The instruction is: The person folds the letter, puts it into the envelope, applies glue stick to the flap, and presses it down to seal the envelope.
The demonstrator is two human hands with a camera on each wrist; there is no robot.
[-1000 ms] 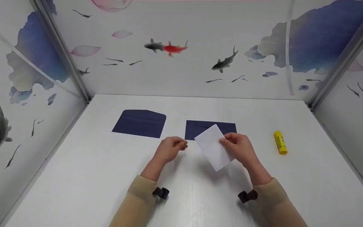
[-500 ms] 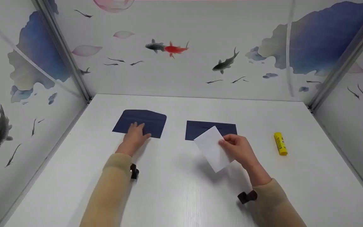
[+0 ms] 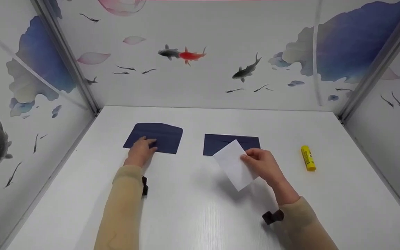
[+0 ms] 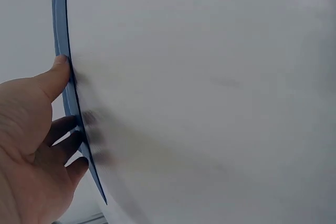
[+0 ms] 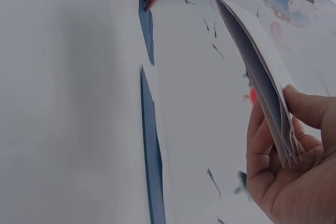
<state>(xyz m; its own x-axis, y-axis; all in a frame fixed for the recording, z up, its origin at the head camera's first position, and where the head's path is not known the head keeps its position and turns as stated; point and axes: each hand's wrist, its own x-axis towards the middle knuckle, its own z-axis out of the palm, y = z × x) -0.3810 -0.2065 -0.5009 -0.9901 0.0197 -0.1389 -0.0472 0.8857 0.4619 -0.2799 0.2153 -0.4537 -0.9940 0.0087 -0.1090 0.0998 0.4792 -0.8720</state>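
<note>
On the far left part of the white table (image 3: pixel 182 211), a dark blue envelope (image 3: pixel 167 139) lies flat, its tapered edge turned away from the person. Left hand (image 3: pixel 140 152): thumb and fingers spread apart, fingertips touching the envelope at its near side; left-wrist view agrees, thumb set well apart from the other fingers, no grip seen. Right hand (image 3: pixel 265 166): pinches a folded white paper (image 3: pixel 232 167) near its right edge, thumb on the facing side, fingers behind. Paper is held up clear of the table, tilted with one corner pointing away, shadow falling below it; right-wrist view shows several layers with a gap between them. Second, rectangular envelope (image 3: pixel 212 143) lies flat to the right of the first, apart from it, its near right part hidden in the head view by the paper and the hand. Yellow glue stick (image 3: pixel 308 158) lies on its side farther right, well apart from both hands. Black device (image 3: pixel 273 217) at the right wrist, beside a tan sleeve (image 3: pixel 302 215). Back wall (image 3: pixel 200 92) carries painted fish.
</note>
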